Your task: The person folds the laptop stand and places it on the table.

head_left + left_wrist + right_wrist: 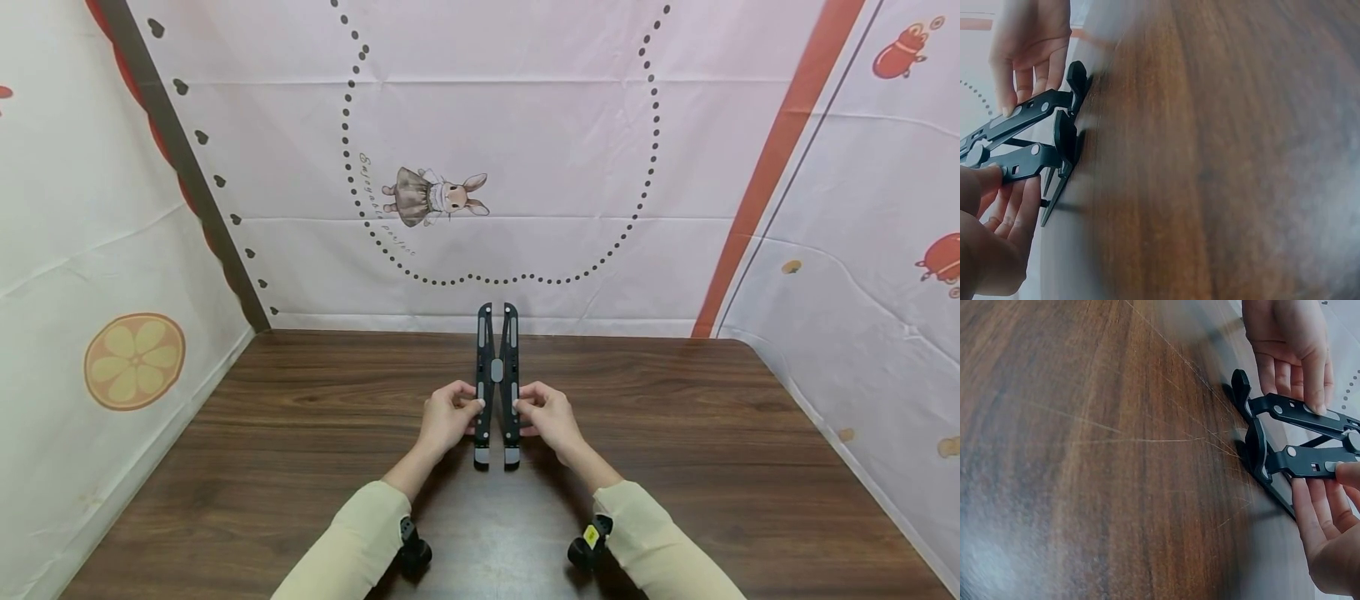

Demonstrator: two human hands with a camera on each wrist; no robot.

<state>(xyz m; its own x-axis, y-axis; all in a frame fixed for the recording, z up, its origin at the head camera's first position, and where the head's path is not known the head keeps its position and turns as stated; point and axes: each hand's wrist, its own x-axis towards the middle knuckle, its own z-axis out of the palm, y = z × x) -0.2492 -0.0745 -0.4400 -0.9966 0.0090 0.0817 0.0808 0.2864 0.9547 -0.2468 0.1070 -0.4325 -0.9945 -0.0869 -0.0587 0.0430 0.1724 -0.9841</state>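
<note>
A black folding laptop stand (497, 371) with grey pads stands on the table, its two long arms close together and joined at a grey hub. My left hand (446, 419) pinches the left arm between thumb and fingers. On the other side, my right hand (552, 419) pinches the right arm in the same way. In the left wrist view, the upturned front hooks of the laptop stand (1030, 160) are near the tabletop. The right wrist view shows the laptop stand (1310, 461) with a hand on each arm; the far ends of its arms are cut off there.
A dark brown wood-grain table (330, 417) lies under the stand. Behind it hangs a pale printed cloth (555, 167) with a rabbit figure, and similar cloth lines both sides. Small black devices (415, 552) are strapped at both wrists over pale yellow sleeves (348, 542).
</note>
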